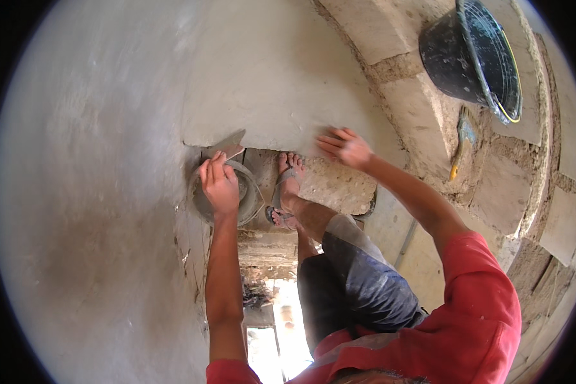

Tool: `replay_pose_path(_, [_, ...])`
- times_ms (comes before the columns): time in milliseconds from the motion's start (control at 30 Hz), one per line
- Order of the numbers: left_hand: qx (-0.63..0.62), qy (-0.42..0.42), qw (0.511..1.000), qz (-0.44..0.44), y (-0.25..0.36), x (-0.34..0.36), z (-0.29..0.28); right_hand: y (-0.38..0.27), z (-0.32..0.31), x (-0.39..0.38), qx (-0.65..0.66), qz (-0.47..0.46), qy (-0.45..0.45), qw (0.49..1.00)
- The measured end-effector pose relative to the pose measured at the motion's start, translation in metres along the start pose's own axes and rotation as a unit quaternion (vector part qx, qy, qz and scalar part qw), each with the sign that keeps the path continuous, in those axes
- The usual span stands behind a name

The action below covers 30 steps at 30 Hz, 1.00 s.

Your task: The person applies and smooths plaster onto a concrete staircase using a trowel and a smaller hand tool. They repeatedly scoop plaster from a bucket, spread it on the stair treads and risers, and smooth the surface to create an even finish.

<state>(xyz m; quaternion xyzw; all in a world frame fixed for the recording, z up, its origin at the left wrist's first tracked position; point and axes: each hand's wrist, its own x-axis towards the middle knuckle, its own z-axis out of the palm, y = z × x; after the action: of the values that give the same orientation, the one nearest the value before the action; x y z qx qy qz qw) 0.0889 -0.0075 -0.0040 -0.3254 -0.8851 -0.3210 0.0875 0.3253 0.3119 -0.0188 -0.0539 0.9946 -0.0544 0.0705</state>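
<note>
My left hand (219,184) is closed around the handle of a pointed trowel (229,146), its metal blade tilted up beside the plaster's lower edge. Below that hand stands a grey, mortar-stained bucket (201,206) with a thin wire handle. My right hand (347,148) is at the lower right of the damp grey plaster (269,83). Its fingers are bent toward that surface and smeared by motion, so whether they hold anything cannot be made out.
A black bucket (445,61) with a yellowish handle lies at the upper right on rough blockwork (416,112). Near it rests a paintbrush (463,142) with a yellow handle. A smooth grey wall (89,192) fills the left. My sandalled feet (290,169) stand below the plaster edge.
</note>
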Motion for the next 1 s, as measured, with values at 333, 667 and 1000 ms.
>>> replay_pose_path(333, [-0.091,-0.095,0.984,0.119,0.085,0.033,0.087,0.078,-0.033,-0.041,-0.003,0.193,0.130,0.972])
replay_pose_path(667, [-0.098,-0.094,0.986,0.099,0.113,0.031,0.085,0.006,0.019,-0.219,0.018,0.325,0.049,0.944])
replay_pose_path(1000, [-0.157,0.210,0.815,-0.517,-0.014,-0.131,-0.033,-0.088,-0.050,-0.125,0.362,0.494,0.058,0.788])
